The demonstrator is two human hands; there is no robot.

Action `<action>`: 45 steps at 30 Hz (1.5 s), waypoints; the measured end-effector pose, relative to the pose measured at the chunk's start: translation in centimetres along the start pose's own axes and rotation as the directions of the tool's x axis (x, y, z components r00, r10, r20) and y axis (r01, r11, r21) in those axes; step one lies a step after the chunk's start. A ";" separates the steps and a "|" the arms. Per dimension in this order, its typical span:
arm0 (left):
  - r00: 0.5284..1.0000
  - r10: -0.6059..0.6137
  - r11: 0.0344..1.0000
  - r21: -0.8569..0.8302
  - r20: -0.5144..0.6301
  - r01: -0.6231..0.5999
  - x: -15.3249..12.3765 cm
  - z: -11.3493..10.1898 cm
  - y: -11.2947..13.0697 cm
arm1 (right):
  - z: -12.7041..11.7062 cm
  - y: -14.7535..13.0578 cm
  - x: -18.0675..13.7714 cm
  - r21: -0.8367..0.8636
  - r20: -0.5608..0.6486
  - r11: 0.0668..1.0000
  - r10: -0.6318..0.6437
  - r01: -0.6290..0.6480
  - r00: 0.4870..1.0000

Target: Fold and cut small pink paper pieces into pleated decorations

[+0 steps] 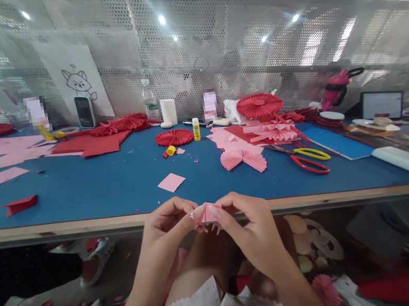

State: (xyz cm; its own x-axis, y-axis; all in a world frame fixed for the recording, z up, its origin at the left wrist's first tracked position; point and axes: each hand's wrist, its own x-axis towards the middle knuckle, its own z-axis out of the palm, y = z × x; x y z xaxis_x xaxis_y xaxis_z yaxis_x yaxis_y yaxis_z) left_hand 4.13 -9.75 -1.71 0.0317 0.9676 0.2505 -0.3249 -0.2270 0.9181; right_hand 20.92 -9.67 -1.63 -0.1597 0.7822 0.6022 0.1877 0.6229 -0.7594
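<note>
Just off the table's front edge, both my hands pinch one small piece of folded pink paper point(209, 214). My left hand point(169, 225) grips its left side between thumb and fingers. On its right side, my right hand point(246, 219) does the same, thumb pressed on the near face. The fold underneath is partly hidden by my fingers. A flat pink paper square point(172, 182) lies on the blue tabletop point(115, 183) just beyond. Farther back sits a pleated pink paper fan point(242, 158), with scissors point(310, 160) with red and yellow handles to its right.
A yellow glue stick point(196, 129) stands beside a red pleated rosette point(174, 137); its yellow cap point(170, 150) lies nearby. Red paper sheets point(101, 144) and pink sheets point(11, 148) cover the back left. A folded red paper point(21, 205) lies near the front left edge. A water bottle point(150, 102) stands behind.
</note>
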 end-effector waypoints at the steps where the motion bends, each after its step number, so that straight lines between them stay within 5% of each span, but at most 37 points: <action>1: 0.999 -0.028 0.999 -0.021 0.033 0.029 -0.1 0.1 0.0 | -0.1 -0.1 -0.1 0.080 0.019 0.995 0.054 -0.055 0.998; 5: 0.982 -0.106 0.994 -0.015 0.154 0.109 -0.7 0.4 -0.2 | 0.2 -0.2 -0.3 0.368 0.121 0.897 0.216 -0.246 0.969; 10: 0.977 -0.083 0.997 0.018 0.196 0.081 -1.5 0.3 -0.6 | 1.3 -0.2 -0.4 0.583 0.226 0.753 0.212 -0.307 0.951; 15: 0.995 -0.074 0.997 0.020 0.071 0.073 -1.7 0.1 -0.7 | 2.0 0.0 -0.7 0.624 0.151 0.715 0.285 -0.315 0.947; 20: 0.999 -0.035 0.986 0.163 0.012 0.033 -1.8 0.0 -0.6 | 2.1 -0.1 -1.4 0.490 -0.046 0.855 0.218 -0.168 0.975; 25: 0.997 -0.003 0.973 0.231 0.082 -0.016 -1.7 0.5 -0.5 | 2.5 0.1 -1.6 0.415 0.093 0.897 0.123 -0.151 0.988; 33: 0.986 -0.145 0.988 0.074 0.083 0.139 -2.8 1.2 -0.3 | 2.6 0.8 -2.2 0.683 0.254 0.666 0.169 -0.301 0.952; 39: 0.991 -0.128 0.983 0.136 0.048 0.121 -3.2 1.5 0.5 | 1.6 0.9 -2.2 0.396 0.067 0.911 0.099 -0.118 0.993; 45: 0.990 -0.123 0.985 0.133 0.070 0.113 -3.4 1.4 0.6 | 0.9 0.5 -1.3 0.336 0.058 0.933 0.119 -0.132 0.991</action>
State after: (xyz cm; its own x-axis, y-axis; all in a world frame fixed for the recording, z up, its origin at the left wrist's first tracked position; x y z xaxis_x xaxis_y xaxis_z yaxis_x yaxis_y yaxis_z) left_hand 5.11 -13.38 -1.59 0.1378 0.9780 0.1566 -0.1903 -0.1291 0.9732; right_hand 20.31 -10.39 -3.00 -0.1918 0.8492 0.4919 -0.1297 0.4749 -0.8704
